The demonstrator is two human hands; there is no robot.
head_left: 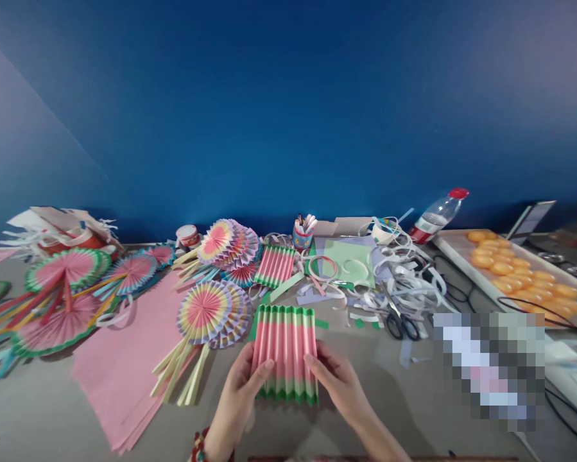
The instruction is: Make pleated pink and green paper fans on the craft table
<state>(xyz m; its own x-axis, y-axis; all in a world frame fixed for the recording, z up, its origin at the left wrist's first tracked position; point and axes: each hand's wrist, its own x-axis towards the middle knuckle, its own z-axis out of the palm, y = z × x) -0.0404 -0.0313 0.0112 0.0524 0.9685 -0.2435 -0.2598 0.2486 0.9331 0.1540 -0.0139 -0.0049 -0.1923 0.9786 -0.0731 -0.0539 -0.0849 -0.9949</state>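
Between my two hands is an accordion-folded paper sheet (286,350), pink in the middle with pale bands and green zigzag edges. My left hand (242,378) grips its left side, thumb in front and fingers behind. On the opposite side my right hand (339,378) pinches the paper the same way. The pleats are partly spread and run away from me. Just behind it lies a similar pleated sheet (275,265). To the left rest round pleated paper fans (206,310) with pale yellow paper-strip handles.
Pink paper sheets (124,366) lie at left, near green-edged fans (67,269). Scissors (402,325) sit to the right beside tangled paper strips (408,276). Farther back are a pen cup (303,235), a tilted bottle (437,215) and a tray (454,260) of orange balls.
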